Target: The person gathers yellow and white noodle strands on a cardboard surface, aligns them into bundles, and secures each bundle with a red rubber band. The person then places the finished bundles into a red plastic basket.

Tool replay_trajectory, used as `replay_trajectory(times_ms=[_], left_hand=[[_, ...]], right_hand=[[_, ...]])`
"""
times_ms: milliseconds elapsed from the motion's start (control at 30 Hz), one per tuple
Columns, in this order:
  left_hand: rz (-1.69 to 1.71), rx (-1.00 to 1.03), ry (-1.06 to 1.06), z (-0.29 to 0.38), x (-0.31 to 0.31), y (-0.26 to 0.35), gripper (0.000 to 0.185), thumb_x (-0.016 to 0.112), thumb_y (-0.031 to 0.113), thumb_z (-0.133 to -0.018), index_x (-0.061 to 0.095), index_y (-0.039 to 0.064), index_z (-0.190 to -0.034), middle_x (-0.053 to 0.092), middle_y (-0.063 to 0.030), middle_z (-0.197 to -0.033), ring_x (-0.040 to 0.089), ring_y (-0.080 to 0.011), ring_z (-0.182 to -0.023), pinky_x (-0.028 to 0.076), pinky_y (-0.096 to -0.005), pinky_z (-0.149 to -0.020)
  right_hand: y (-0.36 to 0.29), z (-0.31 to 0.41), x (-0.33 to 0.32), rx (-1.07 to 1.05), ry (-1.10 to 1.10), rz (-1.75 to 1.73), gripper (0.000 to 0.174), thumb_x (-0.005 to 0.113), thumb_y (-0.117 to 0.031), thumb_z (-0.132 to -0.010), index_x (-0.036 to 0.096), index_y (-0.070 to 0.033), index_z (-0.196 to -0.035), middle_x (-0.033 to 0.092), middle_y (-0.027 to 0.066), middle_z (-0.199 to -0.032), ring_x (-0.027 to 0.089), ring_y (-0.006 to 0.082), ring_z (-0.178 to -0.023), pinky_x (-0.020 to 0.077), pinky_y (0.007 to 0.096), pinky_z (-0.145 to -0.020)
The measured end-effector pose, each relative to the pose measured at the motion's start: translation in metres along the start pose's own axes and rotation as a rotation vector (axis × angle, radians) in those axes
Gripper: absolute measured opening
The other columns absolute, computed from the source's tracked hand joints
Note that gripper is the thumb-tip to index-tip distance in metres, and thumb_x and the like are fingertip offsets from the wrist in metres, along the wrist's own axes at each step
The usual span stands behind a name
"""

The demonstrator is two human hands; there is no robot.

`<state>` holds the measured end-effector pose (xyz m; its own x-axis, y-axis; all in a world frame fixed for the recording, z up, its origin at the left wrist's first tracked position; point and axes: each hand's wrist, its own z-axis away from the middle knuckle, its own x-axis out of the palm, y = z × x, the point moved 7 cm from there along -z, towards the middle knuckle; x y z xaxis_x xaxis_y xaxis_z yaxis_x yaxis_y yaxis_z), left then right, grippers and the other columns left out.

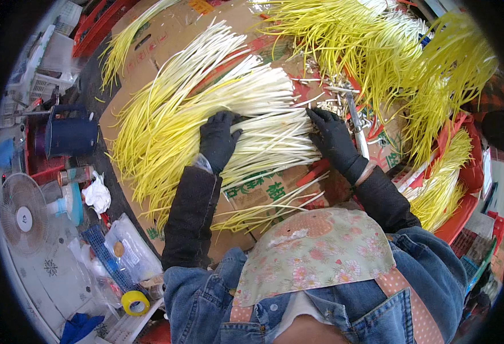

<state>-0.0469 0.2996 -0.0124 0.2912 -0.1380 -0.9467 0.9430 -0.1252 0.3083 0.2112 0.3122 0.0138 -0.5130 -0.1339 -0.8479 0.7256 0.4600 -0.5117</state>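
Note:
Yellow chives with white stalks [273, 137] lie in a spread layer on flattened cardboard [252, 204]. My left hand [219, 139], in a black glove, rests on the stalks with its fingers pointing away from me. At the cut ends of the white stalks, my right hand [333, 139], also gloved, touches them with its fingertips. Just right of it lies a knife [357, 122] among chopped stalk ends. A few loose stalks [273, 208] lie nearer to me. Whether either hand grips any stalks cannot be made out.
More yellow chives [363, 47] are heaped at the upper right, and others fill a red container [471, 198] at the right. On the left stand a dark blue jug [71, 131], a fan [24, 215] and a roll of yellow tape [135, 303].

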Motion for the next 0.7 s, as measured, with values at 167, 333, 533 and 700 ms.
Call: replay_trajectory(times_ms=[167, 333, 533, 700], left_hand=[[-0.053, -0.014, 0.156, -0.056, -0.009, -0.034, 0.059, 0.062, 0.02, -0.078, 0.039, 0.01, -0.132, 0.041, -0.014, -0.133, 0.04, -0.0316, -0.121, 0.033, -0.0448, -0.098], [-0.188, 0.031, 0.153, -0.06, -0.016, -0.022, 0.04, 0.064, 0.013, -0.072, 0.06, 0.013, -0.112, 0.049, -0.0104, -0.125, 0.045, -0.0311, -0.115, 0.035, -0.0457, -0.094], [0.117, -0.002, 0.398, -0.055, -0.023, -0.012, 0.026, 0.07, 0.01, -0.068, 0.065, 0.007, -0.094, 0.058, -0.0136, -0.107, 0.052, -0.032, -0.101, 0.041, -0.0411, -0.086], [0.205, -0.049, 0.31, -0.068, -0.023, -0.027, 0.021, 0.069, 0.011, -0.069, 0.065, 0.007, -0.089, 0.058, -0.0118, -0.098, 0.054, -0.0315, -0.095, 0.043, -0.0393, -0.082]], right_hand=[[0.02, 0.0, 0.0, -0.011, 0.064, -0.038, 0.039, 0.062, -0.011, -0.073, 0.06, -0.01, -0.112, 0.056, 0.0153, -0.114, 0.052, 0.034, -0.105, 0.0419, 0.0407, -0.09], [0.014, -0.013, -0.012, 0.008, 0.19, -0.131, 0.032, 0.063, -0.006, -0.075, 0.063, -0.009, -0.107, 0.059, 0.0148, -0.107, 0.054, 0.0325, -0.1, 0.0431, 0.038, -0.087], [-0.018, -0.092, -0.007, -0.216, 0.214, -0.14, 0.028, 0.065, -0.006, -0.073, 0.064, -0.009, -0.101, 0.061, 0.0116, -0.099, 0.056, 0.0316, -0.091, 0.0434, 0.038, -0.081], [-0.015, -0.149, 0.045, -0.314, -0.031, 0.147, 0.015, 0.063, -0.021, -0.071, 0.068, -0.013, -0.083, 0.061, 0.0095, -0.086, 0.057, 0.0303, -0.086, 0.0469, 0.0408, -0.072]])
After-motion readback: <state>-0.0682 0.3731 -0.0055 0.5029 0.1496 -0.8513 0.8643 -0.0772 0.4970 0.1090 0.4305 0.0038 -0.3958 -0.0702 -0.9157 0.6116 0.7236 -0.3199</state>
